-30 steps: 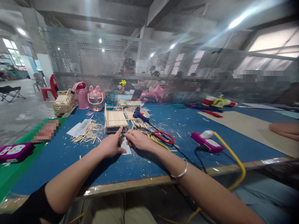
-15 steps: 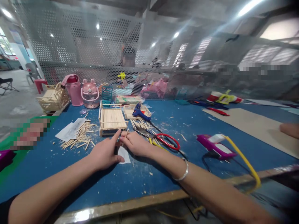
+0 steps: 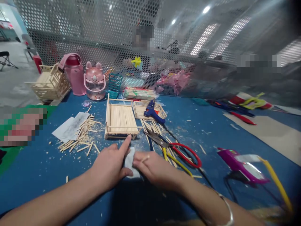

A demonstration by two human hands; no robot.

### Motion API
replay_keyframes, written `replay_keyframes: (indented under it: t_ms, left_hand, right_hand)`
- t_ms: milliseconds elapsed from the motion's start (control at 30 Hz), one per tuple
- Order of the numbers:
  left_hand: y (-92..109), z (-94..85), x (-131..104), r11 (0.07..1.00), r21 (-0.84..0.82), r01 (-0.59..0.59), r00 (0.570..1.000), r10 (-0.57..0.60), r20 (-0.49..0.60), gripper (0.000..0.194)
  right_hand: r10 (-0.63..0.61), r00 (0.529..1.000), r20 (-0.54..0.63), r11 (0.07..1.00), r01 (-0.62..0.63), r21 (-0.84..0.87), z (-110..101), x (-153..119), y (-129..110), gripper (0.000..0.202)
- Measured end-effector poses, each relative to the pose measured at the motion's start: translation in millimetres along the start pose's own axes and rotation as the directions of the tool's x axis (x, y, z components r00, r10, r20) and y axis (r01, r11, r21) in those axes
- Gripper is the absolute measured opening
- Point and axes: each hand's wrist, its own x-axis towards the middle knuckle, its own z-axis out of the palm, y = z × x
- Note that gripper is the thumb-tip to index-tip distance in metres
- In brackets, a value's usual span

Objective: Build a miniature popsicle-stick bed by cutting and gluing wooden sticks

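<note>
My left hand (image 3: 108, 164) rests over a small piece of white paper (image 3: 129, 159), index finger stretched forward and thumb held apart. Its fingertip comes close to the front edge of a little bed-like frame made of wooden sticks (image 3: 122, 117). On the other side of the paper, my right hand (image 3: 157, 168) is closed around a short wooden stick (image 3: 145, 158), whose end pokes out above the fingers. Cutters with red handles (image 3: 188, 157) lie just beyond the right hand. A blue glue gun (image 3: 154, 113) rests on a second, lower stick frame (image 3: 140, 112).
Loose stick pieces (image 3: 86, 133) and white paper sheets (image 3: 70, 127) lie left. A pink bottle (image 3: 76, 75), a clear pink-lidded jug (image 3: 95, 83) and another stick model (image 3: 50, 80) stand at the back. A purple device (image 3: 242, 166) with a yellow strap and brown cardboard (image 3: 270, 131) are right.
The view has moved closer and turned slightly left-down. My hands have drawn apart, the right one moving back from the left with the stick, uncovering more of the white paper.
</note>
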Motion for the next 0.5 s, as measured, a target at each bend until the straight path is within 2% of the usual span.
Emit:
replay_keyframes:
  t_ms: [133,200,267,333,500]
  left_hand:
    - [-0.4,0.6,-0.1,0.999,0.039,0.032,0.999,-0.032,-0.002,0.096]
    - [-1.0,0.0,-0.5,1.000,0.017,0.021,1.000,-0.021,0.014,0.095]
    - [-2.2,-0.4,-0.7,1.000,-0.019,-0.015,0.999,0.016,0.029,0.092]
    - [-3.3,-0.3,-0.4,0.999,-0.035,-0.038,0.999,0.039,0.031,0.090]
    - [-3.0,-1.9,-1.1,1.000,-0.011,-0.004,1.000,0.004,0.024,0.094]
  right_hand:
    - [0.068,0.988,-0.141,0.997,-0.061,0.053,0.2,4.8,5.3,0.027]
    - [0.056,0.993,-0.102,0.998,-0.054,0.020,-0.2,5.7,3.7,0.025]
    - [-0.003,1.000,-0.005,0.999,0.003,-0.033,-1.4,4.5,0.2,0.024]
    - [-0.038,0.998,0.040,0.999,0.040,-0.038,-2.6,2.7,-2.6,0.024]
    - [-0.002,0.997,-0.077,0.999,0.005,0.049,-2.6,-1.0,-3.1,0.022]
